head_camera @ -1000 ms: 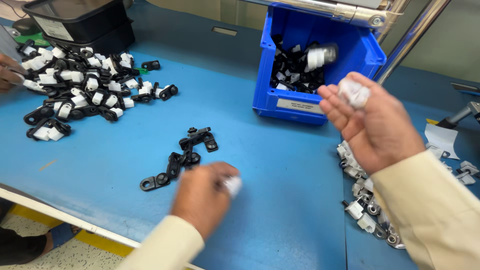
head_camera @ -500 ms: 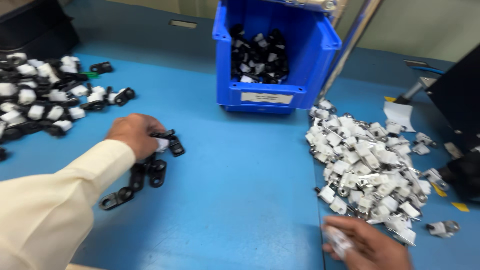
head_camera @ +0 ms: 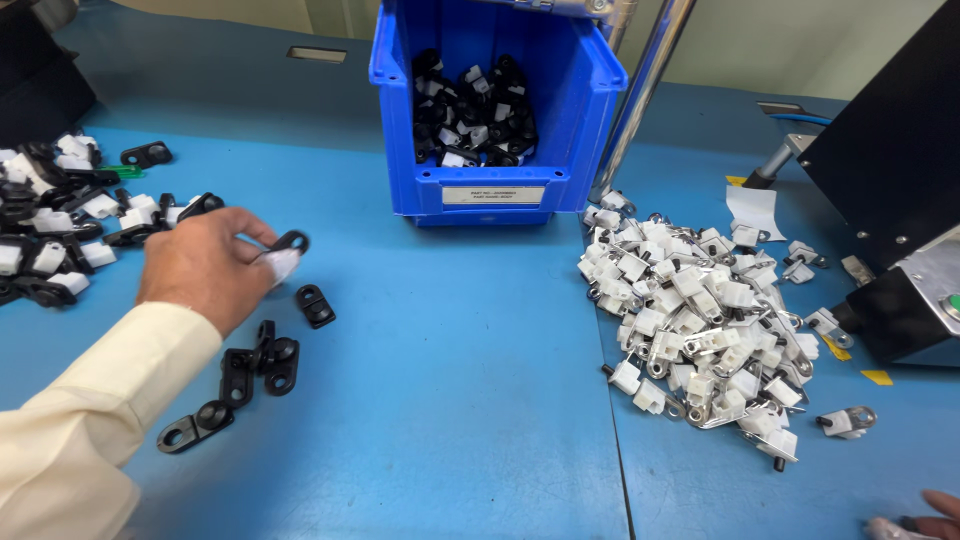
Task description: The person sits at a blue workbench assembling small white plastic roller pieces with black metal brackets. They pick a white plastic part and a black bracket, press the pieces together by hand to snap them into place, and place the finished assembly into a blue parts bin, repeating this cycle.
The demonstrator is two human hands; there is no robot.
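One clip point(head_camera: 285, 255) pinched in left hand point(head_camera: 200, 265)

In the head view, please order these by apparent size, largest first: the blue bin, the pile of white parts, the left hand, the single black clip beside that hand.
1. Blue bin
2. Pile of white parts, nearly as large
3. Left hand, nearer the camera
4. Black clip

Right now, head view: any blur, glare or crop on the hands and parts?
Head view: sharp, evenly lit; soft shadows under the left hand and black clips. Mild glare on the white-part pile. Right hand is cropped at the bottom corner. Wide-angle tilt on the blue bin.
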